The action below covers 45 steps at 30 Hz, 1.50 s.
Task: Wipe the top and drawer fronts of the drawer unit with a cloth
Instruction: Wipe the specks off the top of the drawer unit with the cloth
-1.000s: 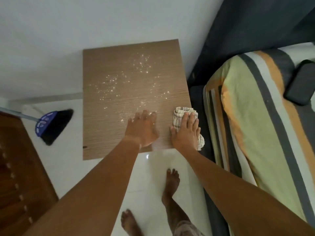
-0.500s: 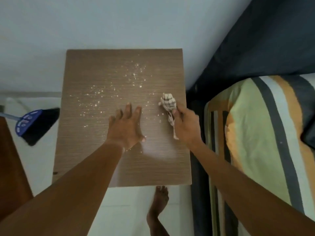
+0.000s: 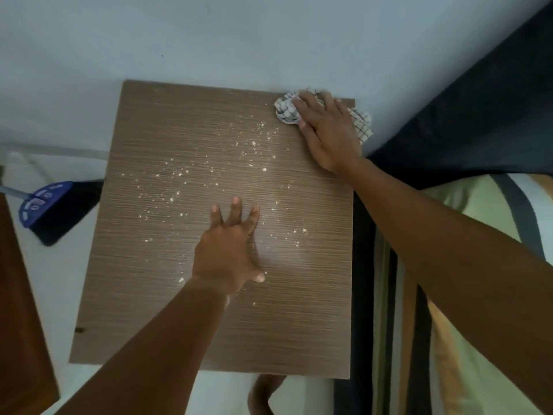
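Note:
The drawer unit's brown wood-grain top fills the middle of the view, seen from above, with pale crumbs scattered over its centre. My right hand presses a white checked cloth flat at the far right corner of the top, against the wall. Part of the cloth sticks out past the right edge. My left hand lies palm down on the middle of the top, fingers spread, holding nothing. The drawer fronts are hidden below the top.
A pale wall runs behind the unit. A bed with a striped cover and dark headboard stands close on the right. A blue-headed broom lies on the white floor at left, by a brown wooden door. My foot shows below.
My right hand has carried the cloth from the near right edge up along the right side to the far right corner. The left hand stays flat on the top, nearer its middle.

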Each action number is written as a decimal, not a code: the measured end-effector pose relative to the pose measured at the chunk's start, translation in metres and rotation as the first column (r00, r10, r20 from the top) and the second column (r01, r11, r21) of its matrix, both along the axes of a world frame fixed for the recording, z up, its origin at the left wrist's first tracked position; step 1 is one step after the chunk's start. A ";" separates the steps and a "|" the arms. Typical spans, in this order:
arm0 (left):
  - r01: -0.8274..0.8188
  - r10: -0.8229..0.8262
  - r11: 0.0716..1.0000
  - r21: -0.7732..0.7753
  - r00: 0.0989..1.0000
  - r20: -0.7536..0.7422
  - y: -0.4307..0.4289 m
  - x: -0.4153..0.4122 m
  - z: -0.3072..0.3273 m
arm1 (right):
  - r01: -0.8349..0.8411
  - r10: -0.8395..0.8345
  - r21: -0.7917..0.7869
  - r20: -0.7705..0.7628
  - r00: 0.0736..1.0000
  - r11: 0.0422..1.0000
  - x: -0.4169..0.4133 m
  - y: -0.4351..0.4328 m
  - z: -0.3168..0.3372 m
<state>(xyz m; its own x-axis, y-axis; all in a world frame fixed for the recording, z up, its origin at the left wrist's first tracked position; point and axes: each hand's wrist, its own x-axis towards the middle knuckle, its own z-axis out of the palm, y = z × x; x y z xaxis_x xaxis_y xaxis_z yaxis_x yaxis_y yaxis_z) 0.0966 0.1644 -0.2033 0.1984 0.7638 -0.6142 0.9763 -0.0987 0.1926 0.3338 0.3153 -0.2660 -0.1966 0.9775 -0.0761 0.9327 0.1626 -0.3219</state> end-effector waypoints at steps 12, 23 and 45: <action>0.043 -0.043 0.999 -0.005 0.998 -0.040 0.000 -0.002 0.000 | -0.129 0.133 -0.057 0.075 0.988 0.990 -0.018 -0.073 0.007; 0.210 -0.212 0.977 0.033 0.975 0.074 -0.033 -0.032 0.004 | -0.167 0.179 -0.126 0.091 0.980 0.978 -0.069 -0.309 0.014; 0.295 -0.287 0.955 0.028 0.944 -0.165 -0.105 -0.067 0.004 | 0.062 -0.122 -0.133 -0.516 0.848 0.989 -0.122 -0.424 0.047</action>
